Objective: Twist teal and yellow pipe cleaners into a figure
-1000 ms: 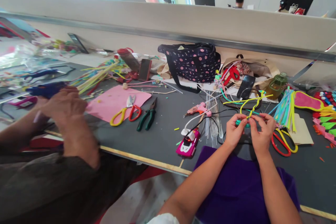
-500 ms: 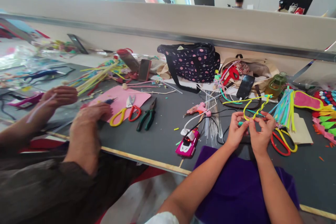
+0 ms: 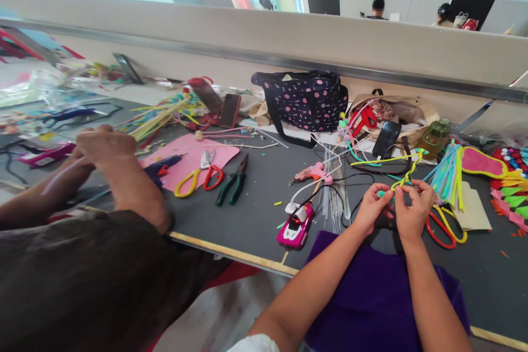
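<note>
Since the earlier pictures the yellow-and-green twist (image 3: 406,171) has dropped lower and shorter between the hands, and the co-worker's hands (image 3: 108,148) have drawn together over the pink sheet's left edge, a blue glue gun (image 3: 167,163) now lying beside them.

Taking the pink toy-car gadget (image 3: 296,226) at the table (image 3: 256,214) edge as landmark: just to its right, and a little farther from the person, the left hand (image 3: 370,210) and right hand (image 3: 412,206) meet. Both have thumb and forefinger pressed together, pinching the near end of the twist where a teal stem crosses; the other fingers (image 3: 424,191) curl loosely. The twist rises away from the hands toward a black phone (image 3: 386,138), its far yellow ends lying loose and straight.

As a judgement, the plaiting looks partly done: a short stretch near the hands is wound, while the long loose ends remain to be worked.

Right of the hands lie red-and-yellow scissors (image 3: 443,223) and a bundle of coloured stems (image 3: 447,176). Left of the gadget rest green pliers (image 3: 233,182) and a second pair of scissors (image 3: 198,176). Behind stands a dotted bag (image 3: 305,102).
</note>
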Motion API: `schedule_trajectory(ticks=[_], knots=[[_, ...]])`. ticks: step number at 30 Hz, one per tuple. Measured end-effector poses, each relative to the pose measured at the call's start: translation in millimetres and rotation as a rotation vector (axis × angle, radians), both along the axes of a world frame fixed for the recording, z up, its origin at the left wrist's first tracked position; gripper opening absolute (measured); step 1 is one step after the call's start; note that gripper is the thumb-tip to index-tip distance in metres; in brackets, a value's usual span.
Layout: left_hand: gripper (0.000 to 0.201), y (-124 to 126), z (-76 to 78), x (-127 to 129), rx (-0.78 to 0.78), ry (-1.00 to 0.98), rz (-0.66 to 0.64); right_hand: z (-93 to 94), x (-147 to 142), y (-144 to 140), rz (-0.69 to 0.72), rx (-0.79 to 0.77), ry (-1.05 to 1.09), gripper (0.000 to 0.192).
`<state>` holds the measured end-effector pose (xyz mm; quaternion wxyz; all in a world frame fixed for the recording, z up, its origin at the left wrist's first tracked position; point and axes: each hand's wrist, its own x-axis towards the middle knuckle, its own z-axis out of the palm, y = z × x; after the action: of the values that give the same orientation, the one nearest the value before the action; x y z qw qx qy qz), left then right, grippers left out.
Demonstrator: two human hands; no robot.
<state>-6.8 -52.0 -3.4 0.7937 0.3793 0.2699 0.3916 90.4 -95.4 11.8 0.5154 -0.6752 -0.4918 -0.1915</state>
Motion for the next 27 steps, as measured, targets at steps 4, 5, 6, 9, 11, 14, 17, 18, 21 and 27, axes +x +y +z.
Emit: schedule_trajectory(ticks=[4, 5, 6, 9, 11, 14, 17, 18, 21, 27], knots=[[0.047, 2, -1.5, -1, -0.027, -0.025, -0.082, -2.9, 5, 2, 0.007, 0.001, 0.025, 0.02], [0.047, 2, -1.5, -1, -0.025, -0.025, -0.091, -3.4, 6, 2, 0.009, -0.001, 0.03, 0.021], [0.047, 2, -1.3, -2, -0.023, -0.025, -0.096, -3.9, 8, 2, 0.012, -0.004, 0.033, 0.022], [0.046, 4, -0.2, -3, -0.024, -0.027, -0.106, -5.5, 11, 3, 0.015, -0.008, 0.04, 0.023], [0.045, 5, 0.3, -4, -0.029, -0.028, -0.119, -7.1, 12, 4, 0.014, -0.013, 0.049, 0.024], [0.045, 8, -0.2, -6, -0.03, -0.03, -0.153, -9.8, 14, 5, 0.046, -0.042, 0.091, 0.025], [0.045, 10, -2.7, -8, -0.044, -0.037, -0.181, -11.1, 14, 5, 0.091, -0.077, 0.143, 0.025], [0.045, 10, -3.7, -8, -0.056, -0.043, -0.184, -10.8, 14, 5, 0.104, -0.081, 0.153, 0.025], [0.044, 12, -6.4, -8, -0.099, -0.079, -0.182, -8.2, 14, 4, 0.162, -0.075, 0.141, 0.025], [0.042, 17, -7.1, -11, -0.158, -0.099, -0.203, -3.4, 8, 2, 0.244, -0.14, 0.055, 0.026]])
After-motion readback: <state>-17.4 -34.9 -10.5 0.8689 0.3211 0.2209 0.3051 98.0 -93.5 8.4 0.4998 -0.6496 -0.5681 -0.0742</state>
